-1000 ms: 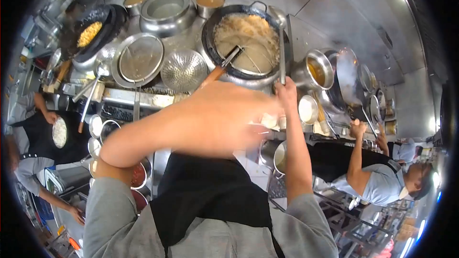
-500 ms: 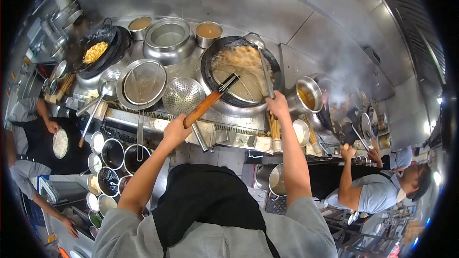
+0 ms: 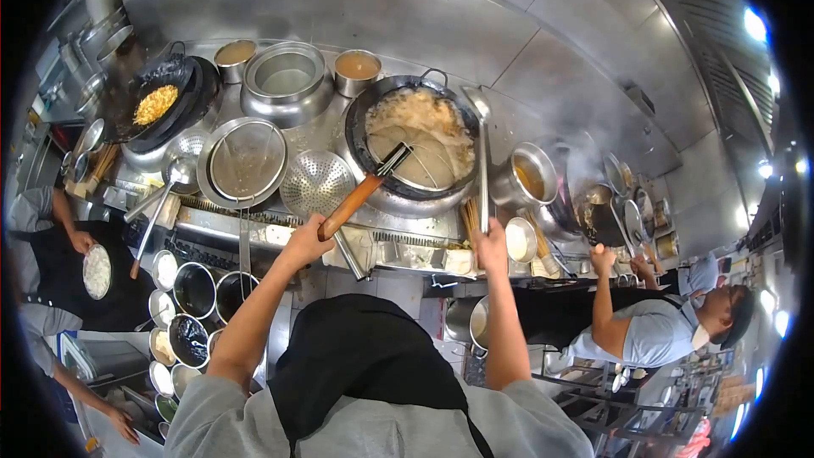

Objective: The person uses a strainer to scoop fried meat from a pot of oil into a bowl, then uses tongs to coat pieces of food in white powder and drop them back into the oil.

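My left hand (image 3: 307, 243) is closed around the wooden handle (image 3: 352, 205) of a wire skimmer, whose round mesh (image 3: 415, 161) sits in the near part of a big dark wok (image 3: 356, 140). Pale golden food (image 3: 411, 110) bubbles in the wok's liquid beyond the mesh. Wrapped round a long metal shaft, my right hand (image 3: 490, 248) holds a ladle (image 3: 483, 157) upright in the view, its bowl just outside the wok's right rim. A perforated strainer (image 3: 318, 180) rests left of the wok, near my left hand.
Another wok (image 3: 174, 89) with yellow food stands far left. A round sieve (image 3: 246, 161), a water pot (image 3: 290, 64) and an oil pot (image 3: 538, 187) flank my wok. Sauce tins (image 3: 194, 288) stand lower left. One co-worker (image 3: 644, 335) works at right, others at left.
The ladle has come away from the wok's rim to its right, and my right hand has drawn back toward me. The skimmer stays in the wok. The view has shifted slightly.
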The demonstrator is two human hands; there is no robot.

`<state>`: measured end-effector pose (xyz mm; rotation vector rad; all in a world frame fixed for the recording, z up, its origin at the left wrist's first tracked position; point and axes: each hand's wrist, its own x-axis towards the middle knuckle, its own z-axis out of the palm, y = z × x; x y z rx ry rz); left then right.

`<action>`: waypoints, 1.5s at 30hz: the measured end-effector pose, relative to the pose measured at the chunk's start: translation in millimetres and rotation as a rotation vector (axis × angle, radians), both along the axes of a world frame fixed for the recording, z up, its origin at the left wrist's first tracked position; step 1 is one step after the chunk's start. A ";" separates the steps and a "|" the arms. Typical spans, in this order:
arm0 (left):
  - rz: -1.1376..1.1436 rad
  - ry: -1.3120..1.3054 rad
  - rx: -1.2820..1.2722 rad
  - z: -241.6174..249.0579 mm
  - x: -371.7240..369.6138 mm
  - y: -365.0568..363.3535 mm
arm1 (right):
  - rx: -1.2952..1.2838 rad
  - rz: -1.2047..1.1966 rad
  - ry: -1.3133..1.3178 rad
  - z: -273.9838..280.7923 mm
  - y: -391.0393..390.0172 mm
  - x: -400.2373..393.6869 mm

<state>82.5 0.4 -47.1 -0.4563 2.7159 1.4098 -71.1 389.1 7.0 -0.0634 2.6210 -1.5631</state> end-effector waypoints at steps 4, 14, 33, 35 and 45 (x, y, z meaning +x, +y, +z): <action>-0.036 -0.081 0.013 -13.5 -4.5 -3.2 | 0.015 -0.135 0.115 -46.0 26.5 73.2; 0.128 0.216 -0.163 -15.1 12.8 15.3 | 0.545 -0.114 -0.001 -103.8 112.5 235.9; 0.865 -0.236 0.239 -96.5 236.4 175.3 | -0.352 0.626 -0.815 -237.2 -34.3 85.2; 1.092 -0.283 0.204 -126.0 280.6 199.5 | -0.124 0.629 -0.890 -249.9 -3.5 70.1; 1.436 -0.683 0.390 -165.2 428.2 361.8 | 0.675 1.079 -0.107 -323.6 67.7 33.0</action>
